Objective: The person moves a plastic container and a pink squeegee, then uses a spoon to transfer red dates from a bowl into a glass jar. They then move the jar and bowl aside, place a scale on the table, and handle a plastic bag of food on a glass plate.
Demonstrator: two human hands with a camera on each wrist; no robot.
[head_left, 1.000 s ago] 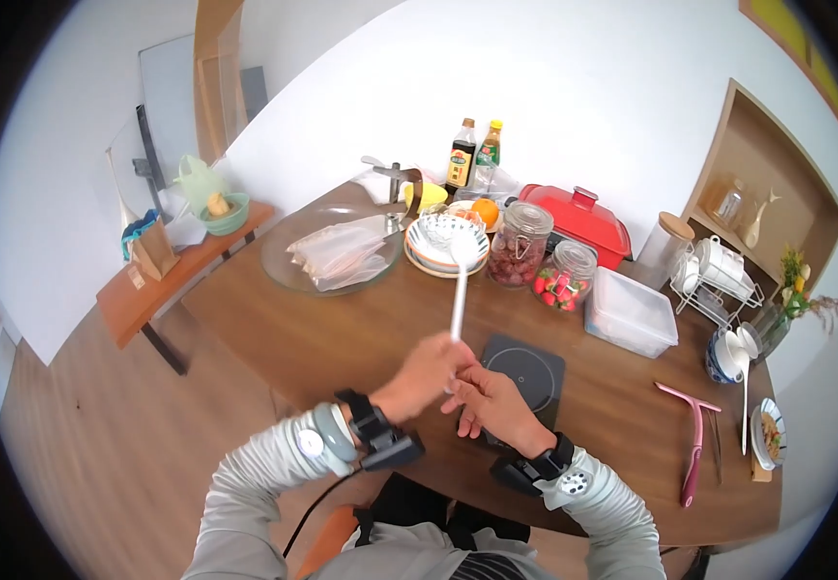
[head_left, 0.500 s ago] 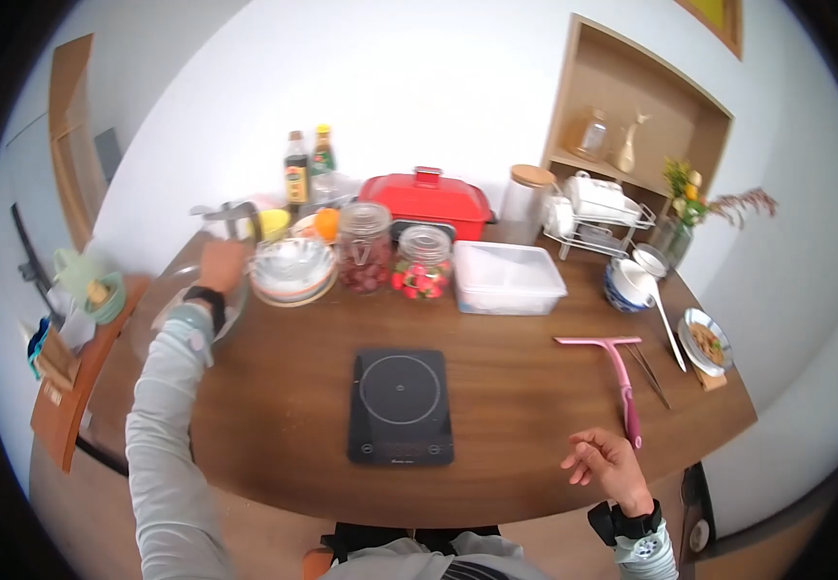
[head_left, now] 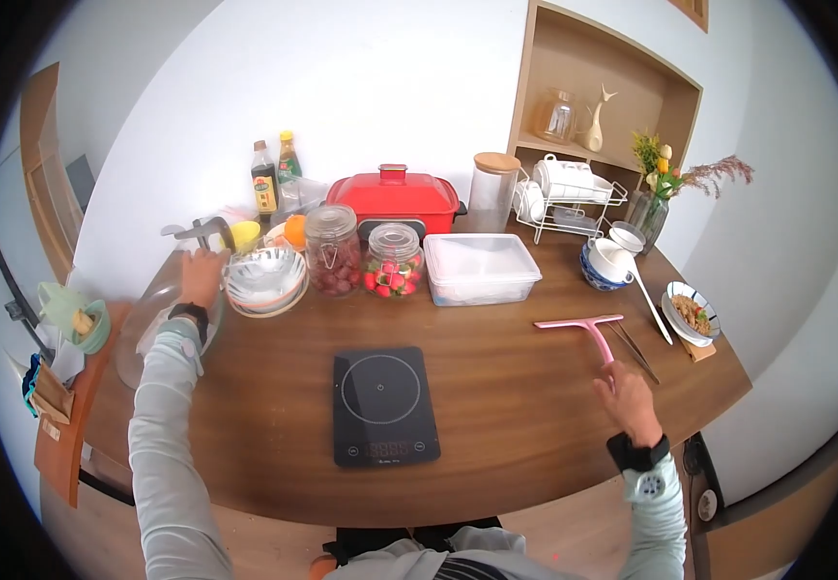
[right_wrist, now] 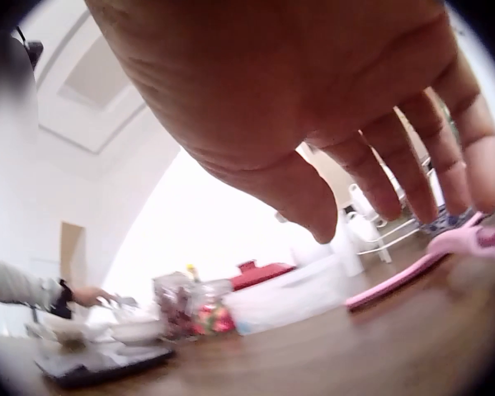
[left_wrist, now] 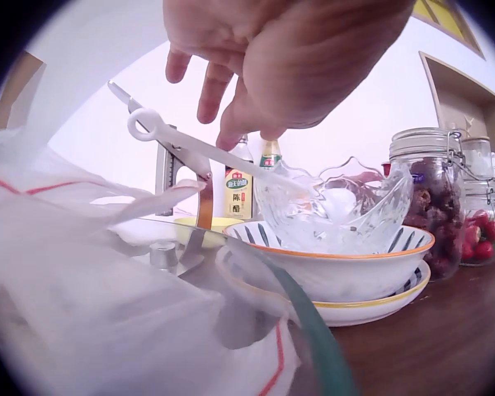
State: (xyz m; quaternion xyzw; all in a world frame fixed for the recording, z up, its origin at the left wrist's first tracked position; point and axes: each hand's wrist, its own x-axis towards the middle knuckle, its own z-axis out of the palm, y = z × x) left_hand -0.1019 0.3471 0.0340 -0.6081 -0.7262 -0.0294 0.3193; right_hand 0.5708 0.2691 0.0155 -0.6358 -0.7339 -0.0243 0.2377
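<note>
My left hand point(head_left: 202, 278) is beside the stacked bowls point(head_left: 266, 290) at the left. Seen from the left wrist, that hand point(left_wrist: 289, 66) has loosely extended fingers just above a white long-handled utensil point(left_wrist: 202, 148), which leans in a clear glass bowl point(left_wrist: 355, 219); whether they touch is unclear. My right hand point(head_left: 630, 401) reaches over the handle of a pink squeegee point(head_left: 574, 324). In the right wrist view the hand point(right_wrist: 297, 107) is spread, its fingers above the squeegee point(right_wrist: 396, 285) and not curled round it.
A black induction plate point(head_left: 380, 406) lies mid-table. Behind stand a red cooker point(head_left: 393, 198), jars of dark fruit point(head_left: 333, 261) and strawberries point(head_left: 392, 275), and a plastic box point(head_left: 482, 269). A food dish point(head_left: 690, 311) and tweezers point(head_left: 636, 353) are at the right.
The hands, together around the white utensil a second ago, have parted: left to the bowls, right to the squeegee. The utensil has left the left hand's grip. The head view has turned right.
</note>
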